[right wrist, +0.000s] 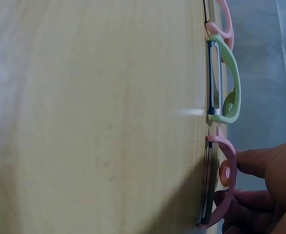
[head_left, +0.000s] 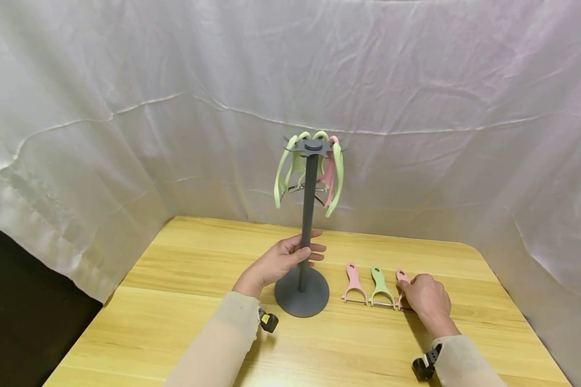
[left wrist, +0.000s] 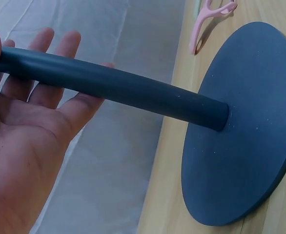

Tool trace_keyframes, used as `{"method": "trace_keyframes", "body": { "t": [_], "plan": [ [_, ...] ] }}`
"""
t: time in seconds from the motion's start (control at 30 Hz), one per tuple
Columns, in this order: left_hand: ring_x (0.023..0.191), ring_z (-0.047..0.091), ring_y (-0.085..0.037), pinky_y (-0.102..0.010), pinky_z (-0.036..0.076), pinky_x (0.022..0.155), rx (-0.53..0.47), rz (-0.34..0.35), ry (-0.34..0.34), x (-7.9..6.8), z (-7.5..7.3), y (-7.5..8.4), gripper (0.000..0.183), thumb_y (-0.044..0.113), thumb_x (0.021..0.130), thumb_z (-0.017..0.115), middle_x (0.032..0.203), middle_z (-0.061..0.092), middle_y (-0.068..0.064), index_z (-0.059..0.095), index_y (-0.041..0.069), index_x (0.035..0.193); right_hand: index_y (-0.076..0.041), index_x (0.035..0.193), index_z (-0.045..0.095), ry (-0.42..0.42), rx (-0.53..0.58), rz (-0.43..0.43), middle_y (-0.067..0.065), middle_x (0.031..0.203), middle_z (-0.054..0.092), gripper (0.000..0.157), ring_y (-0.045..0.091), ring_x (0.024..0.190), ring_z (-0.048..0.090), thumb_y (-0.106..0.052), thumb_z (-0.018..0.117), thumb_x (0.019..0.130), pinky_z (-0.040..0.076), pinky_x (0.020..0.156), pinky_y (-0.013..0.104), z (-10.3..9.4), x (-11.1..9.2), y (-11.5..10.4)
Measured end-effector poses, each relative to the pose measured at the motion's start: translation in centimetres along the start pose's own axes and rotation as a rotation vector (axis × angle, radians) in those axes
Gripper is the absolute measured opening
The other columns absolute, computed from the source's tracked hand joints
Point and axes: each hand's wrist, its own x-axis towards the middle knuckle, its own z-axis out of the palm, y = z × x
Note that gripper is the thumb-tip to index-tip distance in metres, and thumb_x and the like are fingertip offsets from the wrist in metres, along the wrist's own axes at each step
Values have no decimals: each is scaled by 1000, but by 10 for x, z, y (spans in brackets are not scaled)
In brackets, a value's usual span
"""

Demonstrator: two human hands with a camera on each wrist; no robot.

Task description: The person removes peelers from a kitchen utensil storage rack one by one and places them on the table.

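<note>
My left hand (head_left: 278, 263) holds the dark grey pole (head_left: 309, 204) of an upright stand, thumb in front and fingers behind it. In the left wrist view, the pole (left wrist: 133, 90) crosses the palm above the round base (left wrist: 250, 161). On the right, my right hand (head_left: 428, 301) pinches the handle of a pink peeler (head_left: 402, 274) lying on the table. Thumb and fingers lie on either side of that peeler (right wrist: 233, 168) in the right wrist view. Beside it lie a green peeler (head_left: 378, 277) and another pink peeler (head_left: 352, 275).
Several green peelers (head_left: 339, 174) and a pink peeler (head_left: 330, 174) hang from hooks around the stand's top (head_left: 313, 145). The wooden table (head_left: 184, 301) backs onto a pale draped curtain (head_left: 392, 80). A dark gap (head_left: 24, 301) lies beyond the table's left edge.
</note>
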Motion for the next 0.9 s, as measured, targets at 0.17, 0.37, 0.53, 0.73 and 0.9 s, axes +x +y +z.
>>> {"method": "trace_keyframes", "body": {
  "t": [0.17, 0.37, 0.53, 0.73, 0.9],
  "plan": [
    [137, 61, -36, -57, 46, 115, -21, 15, 2, 0, 2, -3, 50, 23, 112, 54, 149, 62, -19, 44, 20, 161, -10, 78, 70, 2, -1, -1, 9, 71, 64, 42, 28, 63, 56, -42, 60, 104, 38, 52, 37, 0, -1, 0],
    [136, 61, -37, -58, 46, 115, -18, 33, -3, 0, 3, -4, 51, 28, 112, 54, 148, 62, -19, 44, 21, 162, -12, 77, 69, 11, 0, 0, 7, 68, 62, 43, 27, 64, 55, -44, 61, 104, 37, 53, 36, 1, -2, 0],
    [135, 63, -37, -61, 45, 114, -10, 31, -9, 0, 3, -4, 54, 30, 112, 54, 148, 63, -19, 42, 17, 162, -12, 75, 66, 13, -2, 4, 7, 68, 60, 44, 27, 63, 54, -45, 60, 104, 37, 54, 36, 1, -2, 0],
    [133, 64, -36, -60, 46, 113, -1, 25, -18, 0, 2, -3, 51, 27, 113, 52, 146, 64, -20, 44, 9, 160, -12, 77, 67, 19, -2, -1, 9, 71, 63, 51, 27, 65, 56, -54, 56, 105, 38, 54, 37, -2, -3, 0],
    [132, 65, -34, -66, 42, 114, -15, 4, -17, 0, 2, -2, 46, 23, 113, 52, 145, 65, -20, 47, 12, 157, -1, 100, 73, 58, -35, -25, 26, 96, 73, 57, 42, 81, 67, -55, 54, 105, 49, 60, 48, -6, -3, -4]
  ]
}}
